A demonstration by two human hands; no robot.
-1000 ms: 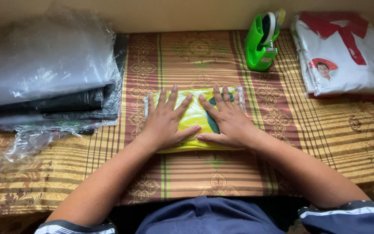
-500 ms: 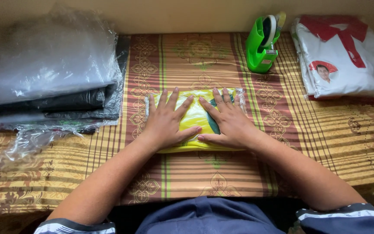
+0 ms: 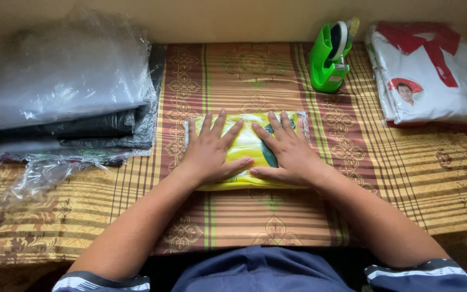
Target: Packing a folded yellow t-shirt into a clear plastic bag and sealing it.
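Observation:
A folded yellow and green garment in a clear plastic bag (image 3: 246,141) lies flat on the striped cloth at the middle of the table. My left hand (image 3: 210,150) rests palm down on its left half, fingers spread. My right hand (image 3: 287,151) lies palm down on its right half, fingers spread too. Both hands press on the package and their thumbs nearly meet at its near edge. Most of the package is hidden under the hands.
A pile of clear plastic bags over dark folded items (image 3: 60,92) sits at the left. A green tape dispenser (image 3: 329,57) stands at the back. A bagged white and red folded shirt (image 3: 431,70) lies at the back right. The striped tablecloth (image 3: 406,173) covers the table.

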